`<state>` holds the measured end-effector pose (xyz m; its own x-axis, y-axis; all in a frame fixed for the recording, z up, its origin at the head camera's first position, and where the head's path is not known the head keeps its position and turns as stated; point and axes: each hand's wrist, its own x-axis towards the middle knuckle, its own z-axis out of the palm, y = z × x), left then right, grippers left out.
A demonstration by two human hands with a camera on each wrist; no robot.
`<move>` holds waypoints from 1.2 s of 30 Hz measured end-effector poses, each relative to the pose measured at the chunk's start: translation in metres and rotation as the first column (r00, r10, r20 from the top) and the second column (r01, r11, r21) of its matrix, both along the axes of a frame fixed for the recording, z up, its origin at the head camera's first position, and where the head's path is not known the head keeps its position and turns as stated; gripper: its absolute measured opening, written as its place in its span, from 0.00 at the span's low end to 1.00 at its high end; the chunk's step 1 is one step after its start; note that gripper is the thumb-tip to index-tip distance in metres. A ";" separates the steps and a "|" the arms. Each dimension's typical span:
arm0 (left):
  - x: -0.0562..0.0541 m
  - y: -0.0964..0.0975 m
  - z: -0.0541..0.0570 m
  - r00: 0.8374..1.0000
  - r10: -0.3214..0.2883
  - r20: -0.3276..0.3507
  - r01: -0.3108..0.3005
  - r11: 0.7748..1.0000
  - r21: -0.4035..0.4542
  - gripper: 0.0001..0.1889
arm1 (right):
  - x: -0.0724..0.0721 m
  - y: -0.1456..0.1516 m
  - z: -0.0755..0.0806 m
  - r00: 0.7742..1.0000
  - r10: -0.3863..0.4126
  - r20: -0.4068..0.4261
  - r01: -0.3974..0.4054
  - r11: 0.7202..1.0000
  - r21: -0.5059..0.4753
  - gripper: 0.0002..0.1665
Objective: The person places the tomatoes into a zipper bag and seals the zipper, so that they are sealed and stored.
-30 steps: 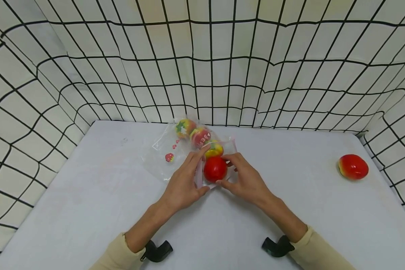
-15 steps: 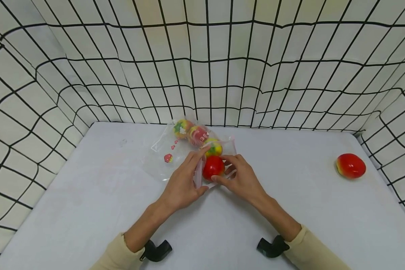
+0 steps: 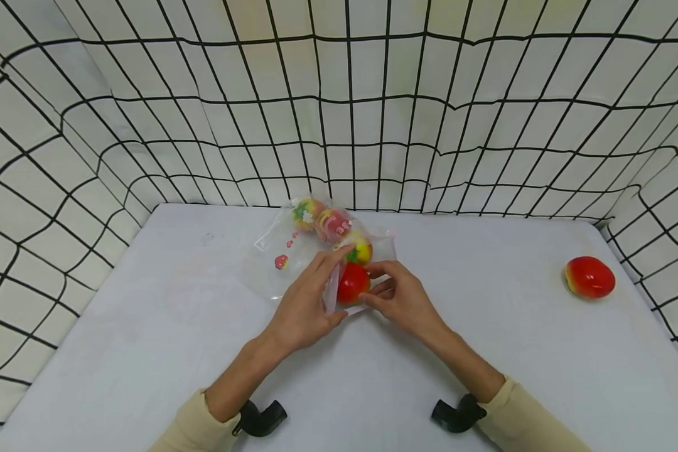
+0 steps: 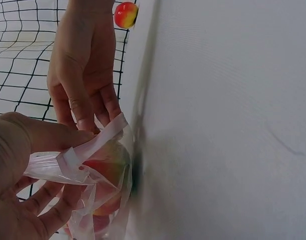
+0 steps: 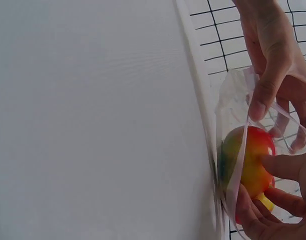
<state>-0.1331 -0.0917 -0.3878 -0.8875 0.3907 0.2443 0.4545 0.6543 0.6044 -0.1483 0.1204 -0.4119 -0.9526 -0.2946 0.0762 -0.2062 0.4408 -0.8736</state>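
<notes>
My left hand (image 3: 304, 314) holds the mouth of a clear plastic bag (image 3: 262, 267), its thumb at the near edge and its fingers spread toward the far side. My right hand (image 3: 409, 301) grips a glossy red toy fruit (image 3: 351, 282) in the bag's mouth. The right wrist view shows that fruit (image 5: 258, 160) as red shading to yellow-green, partly behind the bag's pale rim, with the right fingers against it. Inside the bag are a yellow-green fruit (image 3: 361, 251), a red one (image 3: 333, 226) and a red-and-green one (image 3: 307, 213).
Another red-and-yellow toy fruit (image 3: 590, 277) lies apart on the right side of the white table (image 3: 164, 326). Black netting (image 3: 407, 144) over pale walls stands along the table's back and sides. Black wrist mounts (image 3: 262, 419) are on both forearms.
My right hand has brought the red fruit slightly left and deeper into the bag's mouth. The left hand stays at the bag's edge almost unmoved.
</notes>
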 end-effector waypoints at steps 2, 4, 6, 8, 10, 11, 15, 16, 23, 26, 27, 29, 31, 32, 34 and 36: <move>0.000 0.000 0.000 1.000 -0.009 -0.005 0.009 1.000 0.002 0.58 | 0.000 -0.002 0.000 1.000 0.009 0.001 -0.009 1.000 -0.018 0.31; 0.000 0.000 0.000 1.000 -0.014 -0.004 0.014 1.000 0.006 0.58 | 0.000 -0.004 0.000 1.000 0.014 0.004 -0.014 0.999 -0.029 0.29; 0.000 0.000 -0.001 1.000 -0.012 -0.001 0.012 1.000 0.011 0.58 | -0.001 -0.005 0.000 1.000 0.021 0.017 -0.021 0.999 -0.044 0.27; 0.000 -0.001 -0.001 1.000 -0.010 0.003 0.010 1.000 0.016 0.58 | -0.002 -0.006 0.001 0.999 0.026 0.037 -0.024 0.998 -0.056 0.27; 0.000 -0.001 -0.001 1.000 -0.009 0.009 0.009 1.000 0.021 0.57 | -0.002 -0.007 0.001 0.998 0.029 0.060 -0.025 0.997 -0.071 0.26; 0.000 -0.001 -0.001 1.000 -0.008 0.012 0.008 1.000 0.022 0.57 | -0.002 -0.007 0.001 0.997 0.033 0.072 -0.027 0.996 -0.081 0.25; 0.000 -0.002 -0.002 1.000 -0.009 0.022 0.008 1.000 0.025 0.57 | -0.005 -0.008 -0.001 0.994 0.058 0.088 -0.047 0.992 -0.116 0.23; -0.001 -0.002 -0.002 1.000 -0.008 0.024 0.007 1.000 0.025 0.57 | -0.005 -0.008 -0.001 0.994 0.065 0.090 -0.053 0.991 -0.126 0.22; 0.000 -0.003 -0.005 1.000 -0.011 0.028 0.010 1.000 0.027 0.57 | -0.009 -0.008 -0.004 0.988 0.124 0.096 -0.102 0.972 -0.210 0.22; 0.000 -0.004 -0.005 1.000 -0.012 0.024 0.011 1.000 0.029 0.56 | -0.011 -0.008 -0.006 0.980 0.167 0.105 -0.135 0.957 -0.256 0.24; 0.001 -0.004 -0.006 1.000 -0.012 0.020 0.011 0.999 0.030 0.56 | -0.011 -0.009 -0.006 0.978 0.182 0.107 -0.148 0.953 -0.264 0.24; 0.001 -0.004 -0.007 1.000 -0.011 0.011 0.010 0.999 0.031 0.57 | -0.012 -0.009 -0.006 0.972 0.205 0.111 -0.168 0.947 -0.275 0.25; 0.001 -0.005 -0.008 1.000 -0.009 0.006 0.009 0.999 0.034 0.57 | -0.012 -0.009 -0.005 0.969 0.218 0.118 -0.179 0.945 -0.272 0.26; 0.000 -0.005 -0.009 1.000 -0.009 0.003 0.009 0.999 0.034 0.57 | -0.012 -0.008 -0.005 0.968 0.220 0.117 -0.182 0.946 -0.269 0.26; 0.000 -0.005 -0.009 1.000 -0.008 0.003 0.007 0.999 0.039 0.58 | -0.011 -0.007 -0.003 0.969 0.221 0.110 -0.184 0.945 -0.270 0.26; 0.000 -0.005 -0.009 1.000 -0.005 0.003 0.005 0.999 0.044 0.58 | -0.010 -0.005 0.000 0.971 0.217 0.099 -0.183 0.944 -0.273 0.25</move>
<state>-0.1331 -0.0969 -0.3973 -0.8863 0.3844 0.2583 0.4557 0.6249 0.6338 -0.1584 0.1158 -0.4122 -0.8828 -0.4660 0.0592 -0.1478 0.1557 -0.9767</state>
